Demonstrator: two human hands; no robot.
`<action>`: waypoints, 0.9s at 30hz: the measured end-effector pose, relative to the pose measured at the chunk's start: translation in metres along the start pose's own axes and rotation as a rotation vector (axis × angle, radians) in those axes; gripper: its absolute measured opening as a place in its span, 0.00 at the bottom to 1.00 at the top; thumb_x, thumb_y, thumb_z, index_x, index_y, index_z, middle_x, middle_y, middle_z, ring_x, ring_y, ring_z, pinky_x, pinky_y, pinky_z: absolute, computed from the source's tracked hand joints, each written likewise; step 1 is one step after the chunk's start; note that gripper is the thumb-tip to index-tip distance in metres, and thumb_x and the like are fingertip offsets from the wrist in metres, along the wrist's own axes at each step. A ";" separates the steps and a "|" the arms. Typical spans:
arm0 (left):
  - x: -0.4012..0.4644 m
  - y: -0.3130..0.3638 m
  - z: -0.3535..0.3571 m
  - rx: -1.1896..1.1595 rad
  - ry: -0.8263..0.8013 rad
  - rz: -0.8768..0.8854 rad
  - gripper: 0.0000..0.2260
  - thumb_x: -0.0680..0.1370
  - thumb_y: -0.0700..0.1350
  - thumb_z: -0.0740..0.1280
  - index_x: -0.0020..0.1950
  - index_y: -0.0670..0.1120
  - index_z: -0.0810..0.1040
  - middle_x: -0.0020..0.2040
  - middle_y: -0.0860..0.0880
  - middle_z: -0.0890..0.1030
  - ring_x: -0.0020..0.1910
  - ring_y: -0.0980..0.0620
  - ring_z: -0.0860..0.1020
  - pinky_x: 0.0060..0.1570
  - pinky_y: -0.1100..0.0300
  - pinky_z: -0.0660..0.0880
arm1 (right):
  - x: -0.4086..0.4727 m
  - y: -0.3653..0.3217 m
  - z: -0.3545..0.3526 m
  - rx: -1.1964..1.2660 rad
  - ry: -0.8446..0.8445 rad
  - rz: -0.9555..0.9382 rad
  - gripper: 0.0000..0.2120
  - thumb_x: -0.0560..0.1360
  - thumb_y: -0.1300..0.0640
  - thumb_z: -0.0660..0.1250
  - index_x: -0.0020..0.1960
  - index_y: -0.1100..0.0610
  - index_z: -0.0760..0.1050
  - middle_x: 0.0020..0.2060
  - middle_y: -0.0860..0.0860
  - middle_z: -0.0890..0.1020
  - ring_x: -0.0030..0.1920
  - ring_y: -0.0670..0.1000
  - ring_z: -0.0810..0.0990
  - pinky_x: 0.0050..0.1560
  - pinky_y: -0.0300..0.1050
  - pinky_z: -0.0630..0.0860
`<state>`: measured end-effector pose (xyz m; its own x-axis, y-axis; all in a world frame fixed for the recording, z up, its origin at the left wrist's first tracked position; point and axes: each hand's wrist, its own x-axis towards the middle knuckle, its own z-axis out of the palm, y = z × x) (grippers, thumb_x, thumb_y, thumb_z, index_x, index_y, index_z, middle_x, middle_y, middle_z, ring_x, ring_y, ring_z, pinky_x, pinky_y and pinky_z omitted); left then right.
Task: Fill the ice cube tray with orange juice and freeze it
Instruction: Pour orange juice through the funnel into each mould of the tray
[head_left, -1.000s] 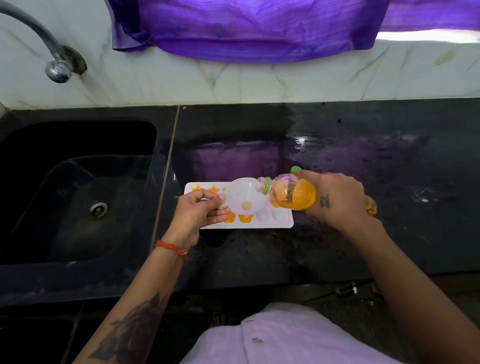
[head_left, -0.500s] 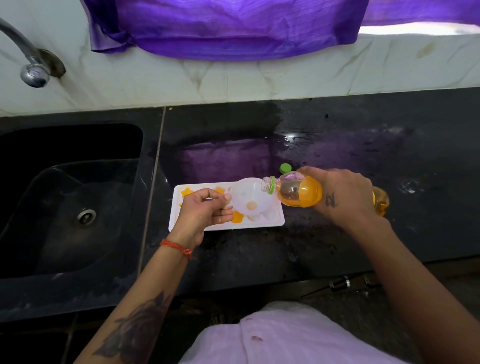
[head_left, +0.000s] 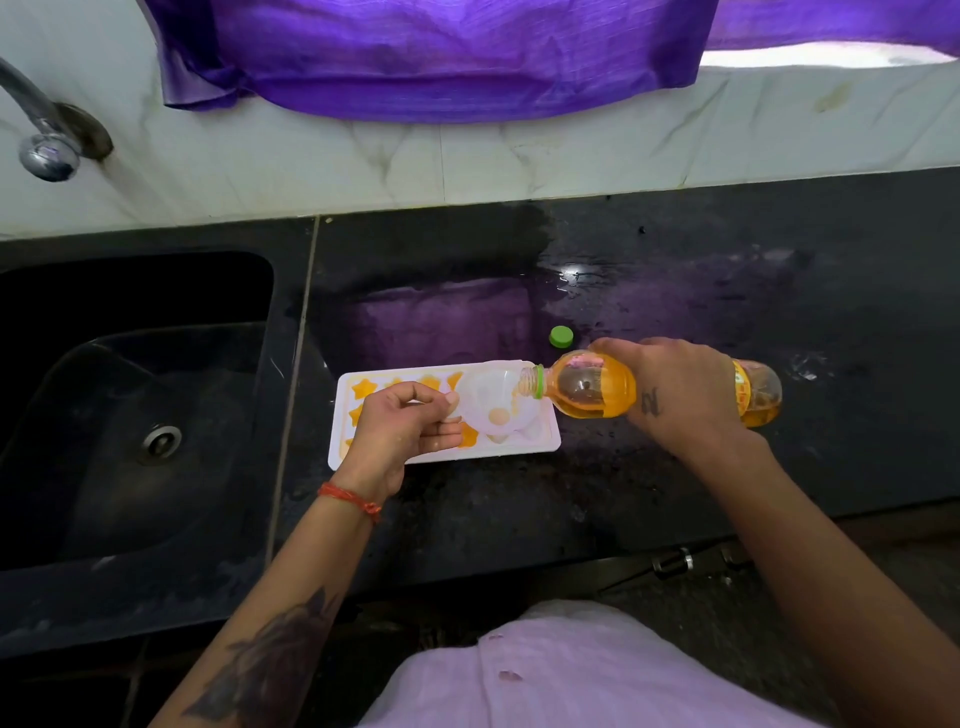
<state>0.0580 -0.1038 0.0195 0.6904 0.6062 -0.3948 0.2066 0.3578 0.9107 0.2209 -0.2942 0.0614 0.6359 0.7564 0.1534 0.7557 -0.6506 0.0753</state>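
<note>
The ice cube tray (head_left: 545, 441) lies flat on the black table (head_left: 675, 519), just right of the sink (head_left: 130, 415). Its star-shaped pockets toward 9 o'clock already show orange; those toward 3 o'clock look pale and unfilled. The left hand (head_left: 402, 426) has its fingers (head_left: 447, 434) pinched on the rim of a clear funnel (head_left: 493, 405) held over the tray's right half. The right hand (head_left: 675, 395) is wrapped around a juice bottle (head_left: 587, 384), lying nearly level with its mouth at the funnel's 3 o'clock edge. The green cap (head_left: 561, 336) sits on the table at 12 o'clock from the bottle.

To pour well, I would tip the bottle slowly, keep the funnel's spout centred over one empty pocket, and stop before it brims. Overfilling could spill when the tray is carried to the freezer.
</note>
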 end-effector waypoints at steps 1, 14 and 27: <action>0.000 0.000 0.000 0.000 0.000 0.000 0.08 0.73 0.36 0.70 0.34 0.41 0.76 0.27 0.47 0.82 0.29 0.51 0.82 0.29 0.63 0.79 | 0.000 0.000 0.000 0.002 0.000 -0.003 0.24 0.72 0.51 0.68 0.67 0.42 0.66 0.48 0.51 0.81 0.49 0.57 0.80 0.39 0.44 0.66; -0.002 0.007 0.000 -0.009 -0.003 0.033 0.07 0.73 0.35 0.69 0.35 0.40 0.75 0.26 0.47 0.81 0.27 0.52 0.82 0.27 0.64 0.78 | -0.001 0.000 -0.001 0.044 0.028 0.005 0.24 0.71 0.49 0.69 0.65 0.40 0.68 0.44 0.50 0.82 0.46 0.56 0.80 0.37 0.43 0.63; 0.000 0.010 0.016 0.010 -0.030 0.055 0.05 0.73 0.37 0.70 0.37 0.40 0.77 0.28 0.47 0.82 0.28 0.52 0.82 0.29 0.64 0.78 | -0.010 0.011 -0.004 0.069 0.106 0.031 0.19 0.71 0.44 0.69 0.61 0.41 0.72 0.37 0.49 0.82 0.38 0.55 0.80 0.35 0.42 0.64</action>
<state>0.0709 -0.1116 0.0308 0.7217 0.6030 -0.3400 0.1745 0.3168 0.9323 0.2226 -0.3091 0.0651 0.6414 0.7223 0.2585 0.7475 -0.6643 0.0017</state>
